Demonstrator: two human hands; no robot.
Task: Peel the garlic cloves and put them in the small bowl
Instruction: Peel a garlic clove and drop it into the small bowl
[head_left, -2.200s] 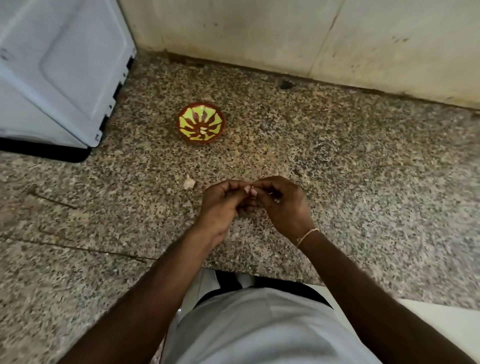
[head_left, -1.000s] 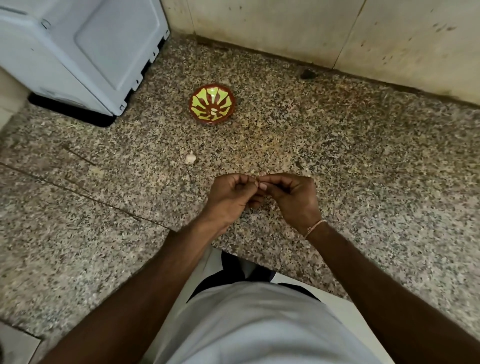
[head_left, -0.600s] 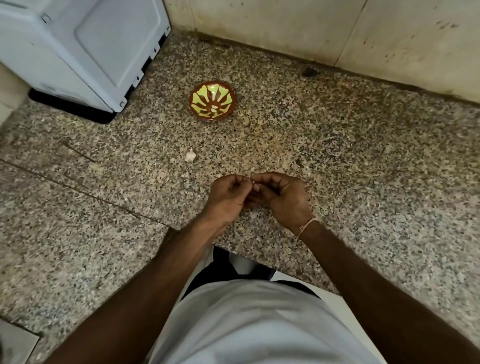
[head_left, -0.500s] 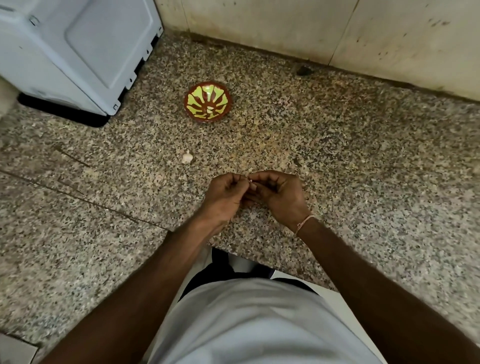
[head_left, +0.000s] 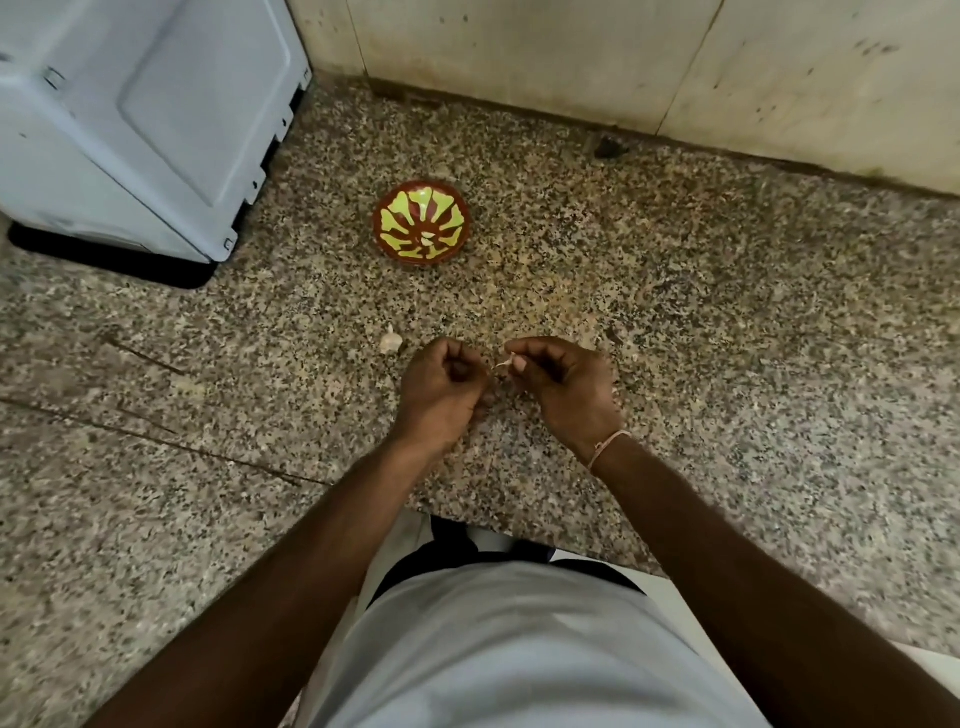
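The small bowl (head_left: 422, 230), red-brown with yellow-green petals, stands on the speckled stone counter (head_left: 675, 322), with one pale peeled clove (head_left: 427, 240) inside. An unpeeled garlic clove (head_left: 390, 341) lies on the counter between the bowl and my hands. My right hand (head_left: 563, 387) pinches a pale strip of garlic skin (head_left: 504, 364) at its fingertips. My left hand (head_left: 444, 387) is just left of it. Its fingers are curled round the clove being peeled, which is almost wholly hidden inside them.
A pale blue-grey appliance (head_left: 145, 119) stands at the back left on a black base. A tiled wall (head_left: 571, 52) runs along the back of the counter. The counter's front edge (head_left: 519, 525) is close to my body.
My hands were pressed together on the clove; now they have drawn a little apart, with the skin strip showing between them. The view shifted slightly.
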